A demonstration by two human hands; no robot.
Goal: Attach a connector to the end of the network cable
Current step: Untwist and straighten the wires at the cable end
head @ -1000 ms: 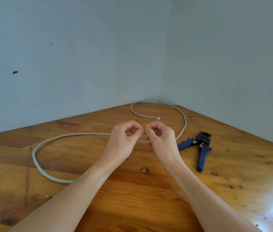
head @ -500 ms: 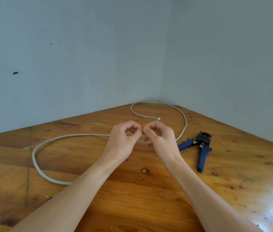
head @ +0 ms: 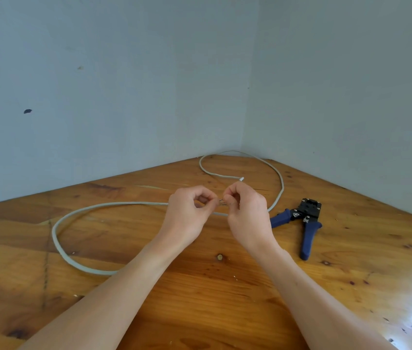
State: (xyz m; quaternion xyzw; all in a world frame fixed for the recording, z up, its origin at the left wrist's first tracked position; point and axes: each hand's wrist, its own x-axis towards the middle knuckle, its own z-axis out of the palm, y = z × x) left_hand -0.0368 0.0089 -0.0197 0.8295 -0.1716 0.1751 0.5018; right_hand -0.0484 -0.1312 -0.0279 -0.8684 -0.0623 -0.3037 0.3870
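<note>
A long grey network cable (head: 78, 212) loops across the wooden table (head: 200, 299). Its far end (head: 240, 178) carries a small pale tip and lies near the corner. My left hand (head: 189, 213) pinches the near end of the cable, and thin wires (head: 221, 202) stick out from its fingertips. My right hand (head: 246, 210) pinches those wires from the other side. The two hands are a small gap apart above the table. No separate connector is visible; whatever the fingers enclose is hidden.
A crimping tool (head: 303, 221) with blue handles and a black head lies on the table right of my right hand. Two pale blue walls (head: 124, 97) meet in a corner behind the table.
The hands have drawn slightly apart, so the thin wires between the fingertips now show. Cable and crimping tool lie where they were.
</note>
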